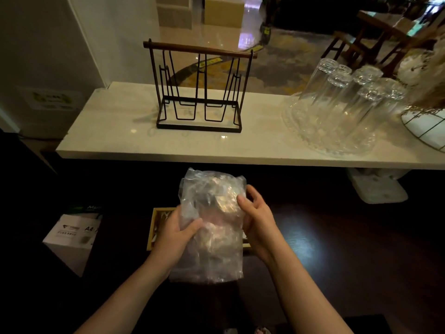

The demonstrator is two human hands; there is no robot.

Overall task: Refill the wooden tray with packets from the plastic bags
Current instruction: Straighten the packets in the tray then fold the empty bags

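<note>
A clear plastic bag [212, 225] holding packets is lifted upright between both my hands above the dark lower counter. My left hand [174, 233] grips its left side with the thumb across the front. On the right side, my right hand [256, 220] holds the bag with fingers curled round its edge. Behind the bag lies the wooden tray [154, 227]; only its left end and a bit of its right rim show, with some packets dimly visible inside.
A white marble shelf [144, 141] runs across above the counter, carrying a black wire rack [199, 92] and a glass tray with several upturned glasses [342, 102]. A white A4 paper box [72, 237] stands at the left, and a white object [378, 186] sits under the shelf at right.
</note>
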